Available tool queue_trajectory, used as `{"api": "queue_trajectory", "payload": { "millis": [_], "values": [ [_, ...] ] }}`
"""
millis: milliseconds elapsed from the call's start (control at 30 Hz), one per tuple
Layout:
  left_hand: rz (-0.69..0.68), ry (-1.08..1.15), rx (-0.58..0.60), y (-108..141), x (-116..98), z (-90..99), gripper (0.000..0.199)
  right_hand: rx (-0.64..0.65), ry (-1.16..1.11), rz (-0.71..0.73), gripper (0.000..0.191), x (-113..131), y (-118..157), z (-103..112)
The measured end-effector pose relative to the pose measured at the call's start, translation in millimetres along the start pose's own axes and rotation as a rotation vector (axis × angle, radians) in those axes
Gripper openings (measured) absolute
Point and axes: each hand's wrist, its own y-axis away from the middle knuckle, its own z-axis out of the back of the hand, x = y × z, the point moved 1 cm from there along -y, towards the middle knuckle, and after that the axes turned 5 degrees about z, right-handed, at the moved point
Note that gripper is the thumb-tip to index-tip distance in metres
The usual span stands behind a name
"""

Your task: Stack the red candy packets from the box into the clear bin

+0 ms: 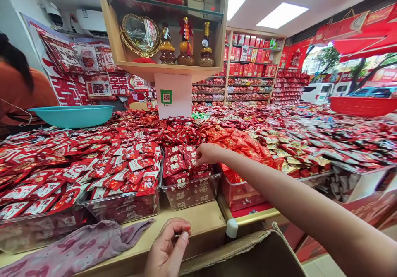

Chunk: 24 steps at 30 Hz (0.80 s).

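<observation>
My right hand (207,154) reaches in from the right over a clear plastic bin (190,194) of small dark red packets (174,163) with pale print. Its fingers are curled down against the packets on the bin's right side; whatever they grip is hidden. Low in the middle, my left hand (170,244) hovers near the open cardboard box (235,252). Thumb and forefinger are drawn together there, and nothing shows between them. Red and white packets (130,167) are heaped in the bin to the left. Orange-red packets (240,144) lie on the right, partly behind my forearm.
A purple patterned cloth (80,248) drapes over the front ledge. A teal basin (74,116) and a red basin (362,105) rest on the heaps. Overhead, a display cabinet (167,71) juts out above a white post (173,103). At far left is another person (34,86).
</observation>
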Motion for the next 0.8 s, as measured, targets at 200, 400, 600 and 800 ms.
{"api": "queue_trajectory", "payload": {
  "millis": [200,400,600,800],
  "values": [
    [-0.017,-0.01,0.018,-0.3,2.1,0.5,0.011,-0.002,0.041,0.042,0.023,4.2,-1.7,-18.3],
    [-0.02,-0.054,0.053,-1.2,4.7,3.4,0.01,-0.006,0.051,0.053,0.024,-1.2,-9.3,-12.7],
    [-0.041,-0.187,0.174,-5.5,3.8,8.0,0.014,-0.014,0.069,-0.151,0.023,-5.4,-21.3,1.0],
    [-0.078,-0.226,0.164,-11.5,1.7,4.5,0.014,0.036,0.007,-0.2,0.016,-4.7,-32.0,-5.2]
  ]
}}
